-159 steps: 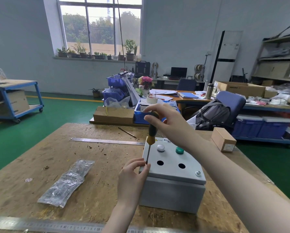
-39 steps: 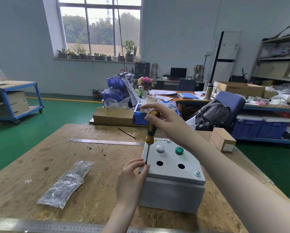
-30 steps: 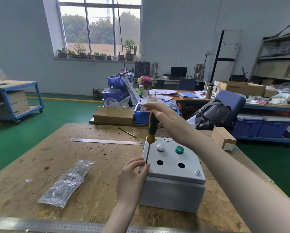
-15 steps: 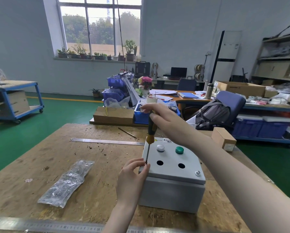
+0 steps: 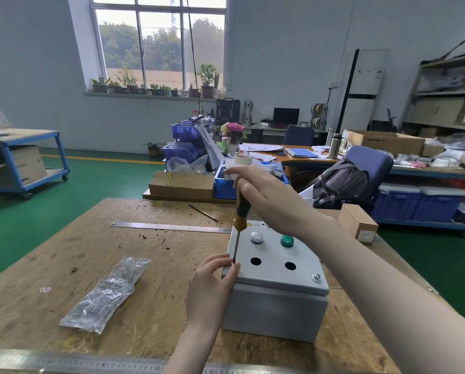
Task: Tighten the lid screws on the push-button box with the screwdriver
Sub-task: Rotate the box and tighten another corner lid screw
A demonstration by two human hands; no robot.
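A grey metal push-button box (image 5: 276, 306) stands on the wooden workbench (image 5: 64, 265). Its lid carries a white button (image 5: 256, 237), a green button (image 5: 287, 241) and two empty round holes. A screw (image 5: 317, 278) shows at the lid's near right corner. My right hand (image 5: 263, 195) grips the black and yellow handle of a screwdriver (image 5: 240, 211) that stands nearly upright. Its tip rests at the lid's near left corner. My left hand (image 5: 209, 290) pinches the shaft's tip there and leans on the box's left edge. The screw under the tip is hidden.
A clear plastic bag (image 5: 107, 292) of small parts lies left of the box. A steel ruler (image 5: 169, 227) lies across the bench behind, another ruler (image 5: 91, 364) along the near edge. A small cardboard box (image 5: 358, 222) sits at the right. A thin rod (image 5: 203, 213) lies farther back.
My right hand has shifted its fingers on the screwdriver handle, which tilts slightly differently from frame to frame. My left hand and the box have stayed put.
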